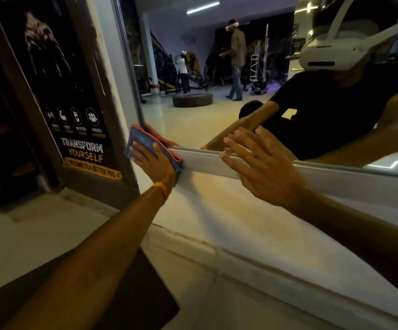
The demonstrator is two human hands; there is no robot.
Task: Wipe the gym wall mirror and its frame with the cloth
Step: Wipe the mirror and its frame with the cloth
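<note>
The left hand [154, 163] is pressing the one cloth [139, 138] – blue, orange-edged – flat onto the lower-left corner of the mirror's frame [205, 163], its fingers [157, 150] lying straight and apart over the fabric, not clamped. The right hand [262, 170] is resting open on the bottom rail, fingers spread, holding nothing. From the cloth, the rail's long axis is running towards four o'clock and the upright towards twelve – so the next stroke likely follows one of these. The single mirror [205, 120] is lying at one o'clock of the cloth; the left hand is nearer.
</note>
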